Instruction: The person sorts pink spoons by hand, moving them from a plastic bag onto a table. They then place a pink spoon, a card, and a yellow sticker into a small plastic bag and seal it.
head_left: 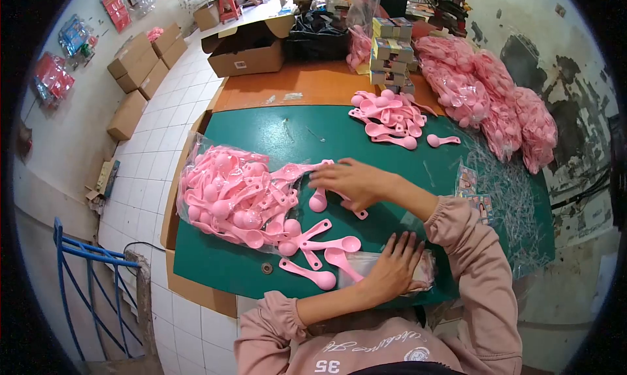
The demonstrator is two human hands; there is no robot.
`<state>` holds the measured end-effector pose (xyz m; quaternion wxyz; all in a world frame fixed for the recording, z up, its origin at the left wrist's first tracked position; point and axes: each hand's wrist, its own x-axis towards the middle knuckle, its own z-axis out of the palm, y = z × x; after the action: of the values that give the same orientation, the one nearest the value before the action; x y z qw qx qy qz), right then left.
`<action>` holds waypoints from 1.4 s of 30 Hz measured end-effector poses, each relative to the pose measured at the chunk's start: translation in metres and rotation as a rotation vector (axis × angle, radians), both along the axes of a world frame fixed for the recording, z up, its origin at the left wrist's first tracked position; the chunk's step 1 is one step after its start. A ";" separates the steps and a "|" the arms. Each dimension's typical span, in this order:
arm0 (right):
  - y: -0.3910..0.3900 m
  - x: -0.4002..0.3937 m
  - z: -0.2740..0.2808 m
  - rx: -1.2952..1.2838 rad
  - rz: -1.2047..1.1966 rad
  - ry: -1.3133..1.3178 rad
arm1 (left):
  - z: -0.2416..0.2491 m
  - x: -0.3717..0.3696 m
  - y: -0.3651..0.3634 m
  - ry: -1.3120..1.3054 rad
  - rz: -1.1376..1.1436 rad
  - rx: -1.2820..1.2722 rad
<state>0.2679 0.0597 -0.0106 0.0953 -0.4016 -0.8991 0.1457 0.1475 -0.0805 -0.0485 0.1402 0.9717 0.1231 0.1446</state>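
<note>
My left hand lies with fingers stretched over clear plastic bags at the front of the table. A pink measuring spoon lies beside it, its handle reaching toward the plastic. My right hand stretches leftward over the edge of a heap of pink measuring spoons in an opened clear bag. Its fingertips are at a spoon handle; whether they grip it is hidden. Another spoon lies just under this hand. Several loose spoons are scattered between the heap and my left hand.
A smaller spoon pile lies at the back of the green table. Stacked card packs and bulging bags of pink spoons stand behind it. Clear plastic scraps cover the right side. An open carton sits at back left.
</note>
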 end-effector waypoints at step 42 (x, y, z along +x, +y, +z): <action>0.020 0.036 0.017 -0.318 -0.370 0.169 | 0.022 -0.159 0.081 0.166 0.177 0.095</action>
<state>0.3035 0.0798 0.0066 0.1308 -0.5555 -0.7650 0.2984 -0.0115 0.0006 -0.0265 0.0701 0.9713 0.2124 0.0812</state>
